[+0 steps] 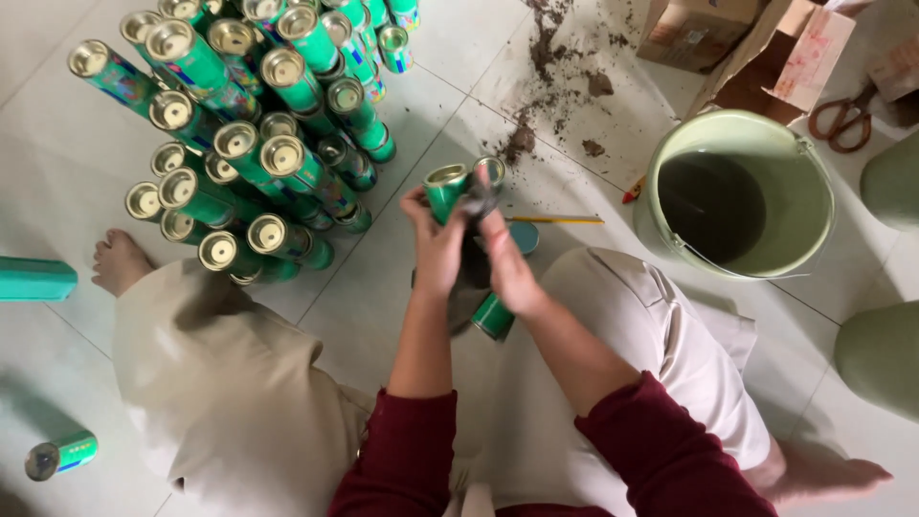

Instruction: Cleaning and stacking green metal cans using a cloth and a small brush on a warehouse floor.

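My left hand [433, 247] grips a green tube-shaped can [446, 187] near its open metal top, holding it upright between my knees. My right hand [505, 263] presses a dark grey cloth [476, 203] against the can's side and top. The can's lower end [494, 316] shows green below my right wrist. A second metal-rimmed top [491, 169] peeks just behind the cloth. Both arms wear dark red sleeves, and my legs are in beige trousers.
A dense stack of upright green cans [258, 134] stands at the upper left. A pale green bucket [802, 182] with dark contents sits to the right. A yellow pencil [560, 220], scattered dirt [546, 57], cardboard boxes [756, 48], scissors [842, 120] and loose cans [59, 455] lie on the white tiles.
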